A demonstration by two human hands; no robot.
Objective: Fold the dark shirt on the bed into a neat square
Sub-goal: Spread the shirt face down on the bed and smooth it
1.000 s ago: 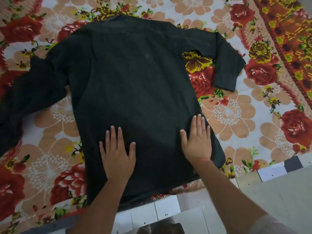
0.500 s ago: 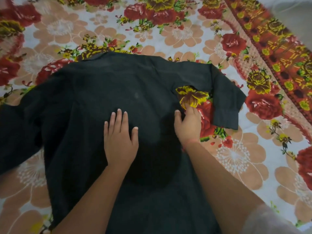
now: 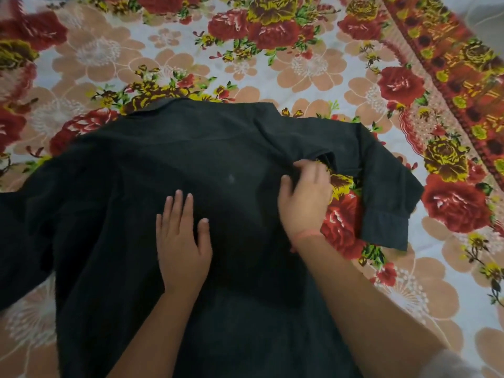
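- dark shirt [image 3: 131,186]: lies spread on the bed [image 3: 313,64] and fills the centre and lower half of the frame.
- collar [image 3: 161,106]: at the upper edge of the garment, upper centre-left of the frame.
- frame-right sleeve [image 3: 381,170]: bent downward at centre right; its cuff [image 3: 384,230] rests on the bed.
- frame-left sleeve [image 3: 19,227]: runs off the left edge of the frame.
- left hand [image 3: 181,241]: palm down on the shirt body, centre of frame. its fingers [image 3: 178,205] are straight, slightly spread, and grip nothing.
- right hand [image 3: 305,197]: at the shirt's side edge, right of centre, just below the sleeve joint. its fingers [image 3: 308,166] are curled and pinch a fold of the fabric.
- wrist band [image 3: 306,236]: thin, pink, on the right wrist.
- bed cover: floral print in red, yellow and peach; a patterned border strip [image 3: 450,66] runs diagonally at upper right.
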